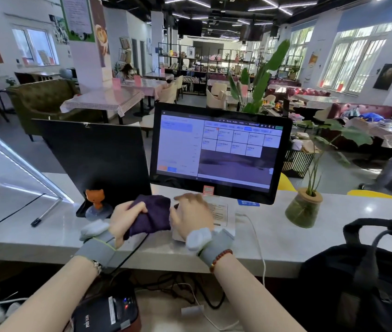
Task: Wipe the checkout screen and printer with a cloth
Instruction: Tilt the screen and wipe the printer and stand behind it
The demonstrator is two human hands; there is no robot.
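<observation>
Your left hand (128, 218) is in the lower middle of the frame and it is clenched around a dark purple cloth (150, 215), which is bunched up and hangs a little below your fingers. Your right hand (191, 215) is just beside it, to the right, with the fingers spread and released; it touches the edge of the cloth and lies over a white printer (223, 218) on the pale tabletop (274, 238). From the printer a paper receipt (218, 212) sticks up. The checkout screen (218, 149) stands just behind your hands, in the centre of the frame, switched on and tilted a little; the cloth does not touch it. To its left a second black screen (94, 154) shows you its back side. A small orange cat figure (95, 198) stands in front of this one, near your left hand. At the right, a green glass vase with a plant (303, 208) is on the tabletop, and a black backpack (367, 271) fills the lower right corner. A black label printer (107, 313) sits at the bottom edge, below the tabletop.
</observation>
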